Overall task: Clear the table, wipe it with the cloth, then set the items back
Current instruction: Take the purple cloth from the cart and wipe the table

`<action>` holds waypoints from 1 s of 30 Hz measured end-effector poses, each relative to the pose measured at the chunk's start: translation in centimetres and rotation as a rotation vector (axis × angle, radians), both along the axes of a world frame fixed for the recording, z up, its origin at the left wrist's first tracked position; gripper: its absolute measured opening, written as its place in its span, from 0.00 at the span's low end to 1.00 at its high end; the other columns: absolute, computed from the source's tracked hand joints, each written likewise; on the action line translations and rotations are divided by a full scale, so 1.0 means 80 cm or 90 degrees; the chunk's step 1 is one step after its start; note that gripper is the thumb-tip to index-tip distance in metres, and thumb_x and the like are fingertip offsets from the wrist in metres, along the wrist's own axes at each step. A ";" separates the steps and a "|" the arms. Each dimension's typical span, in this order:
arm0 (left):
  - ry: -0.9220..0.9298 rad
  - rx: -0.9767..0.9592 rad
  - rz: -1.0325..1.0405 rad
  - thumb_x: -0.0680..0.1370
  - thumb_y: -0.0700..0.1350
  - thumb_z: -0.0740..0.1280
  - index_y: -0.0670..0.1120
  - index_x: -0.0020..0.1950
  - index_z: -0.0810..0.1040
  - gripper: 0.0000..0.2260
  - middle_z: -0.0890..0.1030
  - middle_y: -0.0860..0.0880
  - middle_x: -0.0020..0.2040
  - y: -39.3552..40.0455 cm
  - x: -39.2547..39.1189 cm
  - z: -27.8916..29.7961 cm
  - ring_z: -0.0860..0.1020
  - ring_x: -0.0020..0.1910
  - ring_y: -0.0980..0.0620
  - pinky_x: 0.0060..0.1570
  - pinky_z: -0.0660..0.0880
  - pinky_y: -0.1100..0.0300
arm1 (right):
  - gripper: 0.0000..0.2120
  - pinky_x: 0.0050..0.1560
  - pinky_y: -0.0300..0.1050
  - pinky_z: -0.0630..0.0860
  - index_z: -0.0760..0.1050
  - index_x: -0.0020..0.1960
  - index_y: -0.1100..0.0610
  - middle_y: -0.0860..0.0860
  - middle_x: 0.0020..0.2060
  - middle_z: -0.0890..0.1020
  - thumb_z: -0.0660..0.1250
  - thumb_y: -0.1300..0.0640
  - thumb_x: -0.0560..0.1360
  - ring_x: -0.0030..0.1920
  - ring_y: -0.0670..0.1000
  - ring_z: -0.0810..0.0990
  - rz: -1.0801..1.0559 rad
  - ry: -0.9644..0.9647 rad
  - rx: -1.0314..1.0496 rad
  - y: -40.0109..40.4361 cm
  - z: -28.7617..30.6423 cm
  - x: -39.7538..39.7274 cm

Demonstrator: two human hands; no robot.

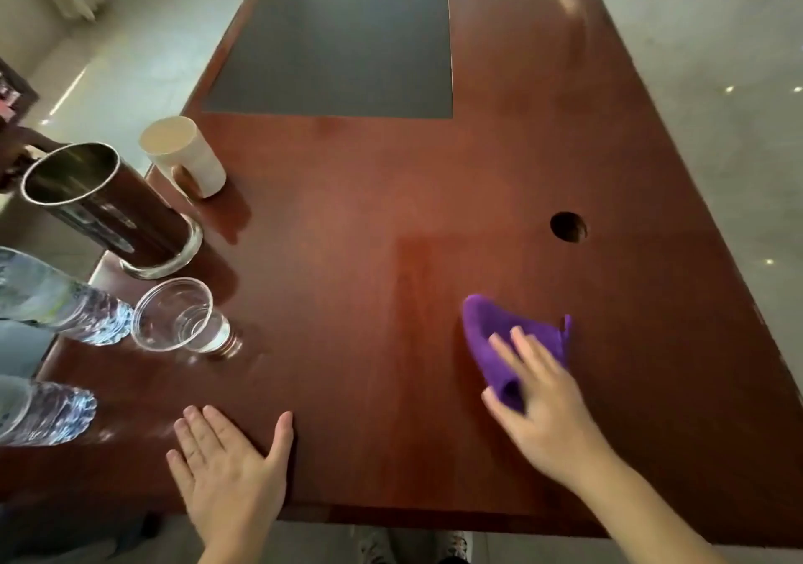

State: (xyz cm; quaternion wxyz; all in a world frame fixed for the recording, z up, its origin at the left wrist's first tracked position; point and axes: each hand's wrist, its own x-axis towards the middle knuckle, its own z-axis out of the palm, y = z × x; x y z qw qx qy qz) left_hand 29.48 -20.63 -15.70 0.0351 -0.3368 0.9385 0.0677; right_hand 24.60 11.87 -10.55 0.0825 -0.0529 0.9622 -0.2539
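My right hand (536,407) presses a crumpled purple cloth (499,337) onto the red-brown wooden table (369,259), right of centre; thumb and fingers grip its near fold. My left hand (230,472) lies flat and open on the table's near edge, holding nothing. Along the left edge stand a white paper cup (184,157), a tall dark metal tumbler (108,207), a clear plastic cup (180,318) and two clear water bottles (65,307) (43,411), both cut off by the frame.
A dark grey inlaid panel (343,37) fills the far middle of the table. A round cable hole (567,226) lies beyond the cloth, to the right. Pale tiled floor surrounds the table, and shoes (413,546) show below the near edge.
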 end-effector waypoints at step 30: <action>-0.010 -0.038 -0.028 0.71 0.72 0.42 0.38 0.78 0.49 0.47 0.49 0.41 0.80 -0.003 0.001 0.000 0.45 0.79 0.46 0.76 0.41 0.50 | 0.28 0.75 0.61 0.46 0.54 0.78 0.43 0.52 0.79 0.55 0.43 0.39 0.80 0.78 0.64 0.48 -0.001 0.014 0.199 -0.188 -0.056 -0.120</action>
